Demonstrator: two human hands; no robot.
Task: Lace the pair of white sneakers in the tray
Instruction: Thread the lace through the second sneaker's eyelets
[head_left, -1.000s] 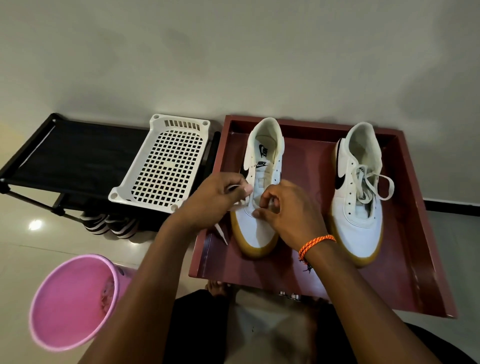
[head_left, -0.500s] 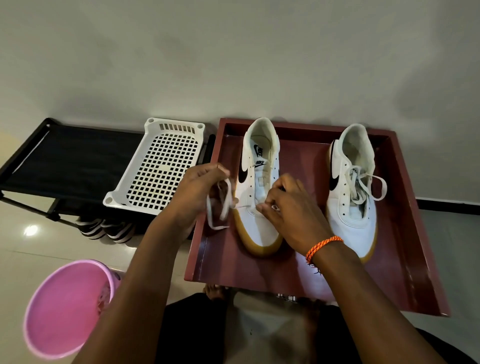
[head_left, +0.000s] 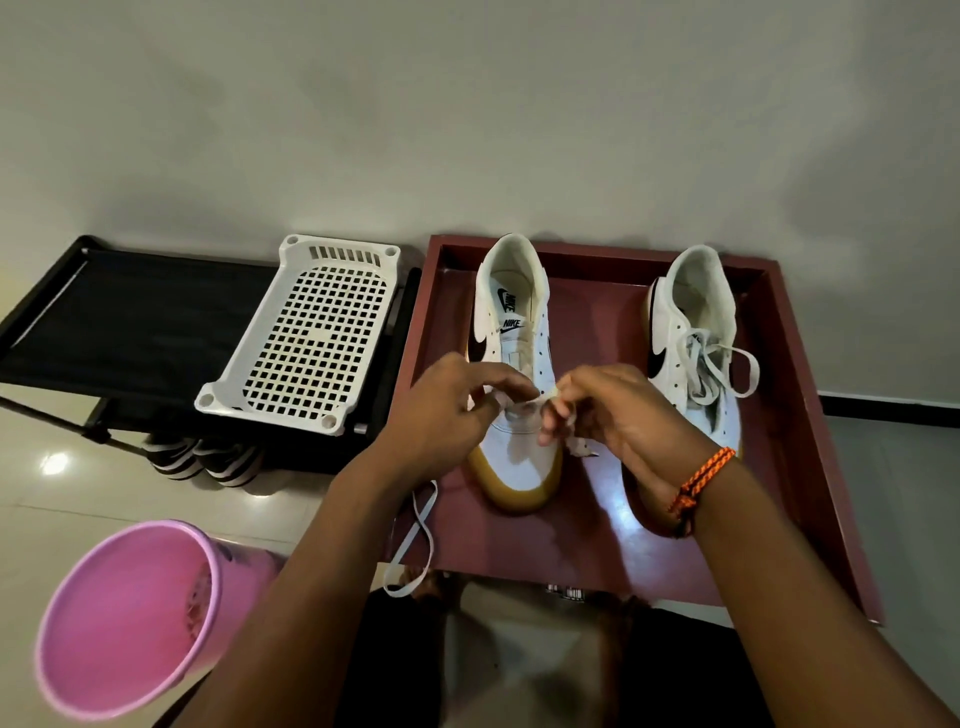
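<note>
A dark red tray (head_left: 810, 467) carries two white sneakers: the unlaced sneaker (head_left: 514, 364) toward its left edge, the laced sneaker (head_left: 696, 353) toward its right. Above the first, the left hand (head_left: 447, 415) and right hand (head_left: 618, 415) each pinch the white lace (head_left: 415, 535), whose loose end trails over the tray's near-left corner.

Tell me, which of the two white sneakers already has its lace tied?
The sneaker on the right, with its lace looped in a bow. The left sneaker, under both hands, has bare upper eyelets.

Two sneakers (head_left: 514, 395) (head_left: 696, 343), one tray (head_left: 810, 467), one bucket (head_left: 130, 618)
</note>
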